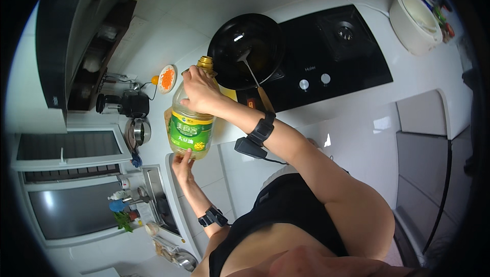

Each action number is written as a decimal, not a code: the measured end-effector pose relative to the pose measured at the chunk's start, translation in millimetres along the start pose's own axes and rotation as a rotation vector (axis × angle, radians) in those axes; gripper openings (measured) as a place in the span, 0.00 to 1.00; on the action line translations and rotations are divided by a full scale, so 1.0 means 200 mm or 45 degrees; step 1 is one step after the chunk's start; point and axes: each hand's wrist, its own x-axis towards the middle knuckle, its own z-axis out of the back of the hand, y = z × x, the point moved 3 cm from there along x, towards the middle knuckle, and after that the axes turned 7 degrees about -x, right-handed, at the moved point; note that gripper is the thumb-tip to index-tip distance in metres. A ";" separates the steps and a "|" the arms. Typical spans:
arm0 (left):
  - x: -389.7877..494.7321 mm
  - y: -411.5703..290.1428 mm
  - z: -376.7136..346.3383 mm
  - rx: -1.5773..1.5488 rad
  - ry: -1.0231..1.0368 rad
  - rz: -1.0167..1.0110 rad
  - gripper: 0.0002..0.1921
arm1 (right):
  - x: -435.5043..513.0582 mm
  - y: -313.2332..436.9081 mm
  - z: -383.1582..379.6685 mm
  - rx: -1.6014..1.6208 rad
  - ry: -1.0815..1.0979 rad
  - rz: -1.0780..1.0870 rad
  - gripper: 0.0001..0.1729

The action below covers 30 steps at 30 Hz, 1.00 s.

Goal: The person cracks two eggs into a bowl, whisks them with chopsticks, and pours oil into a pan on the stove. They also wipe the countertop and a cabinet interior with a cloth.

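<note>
Both my hands hold a large clear plastic bottle of cooking oil [190,133] with a green and yellow label that bears writing. My right hand [201,90] grips it around the shoulder, just below the gold top [205,62]. Under the base, the fingers of my left hand [183,167] support it. The bottle leans slightly, its top close to the rim of a black wok [233,36] on the hob. A metal spatula [250,68] with a wooden handle rests in the wok. Some dark, shiny liquid seems to lie in the wok; how much is unclear.
A plate of chopped orange vegetable [167,79] stands left of the wok. Behind the bottle, a cutting board [167,118] is partly hidden. The black gas hob [306,59] extends right towards a white cooker [415,24]. A blender [134,103], metal bowls [141,131] and a sink [155,179] line the left counter.
</note>
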 end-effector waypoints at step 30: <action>-1.83 2.08 1.96 -1.459 -1.416 0.244 0.07 | -1.78 1.37 -2.72 -0.097 1.541 0.766 0.10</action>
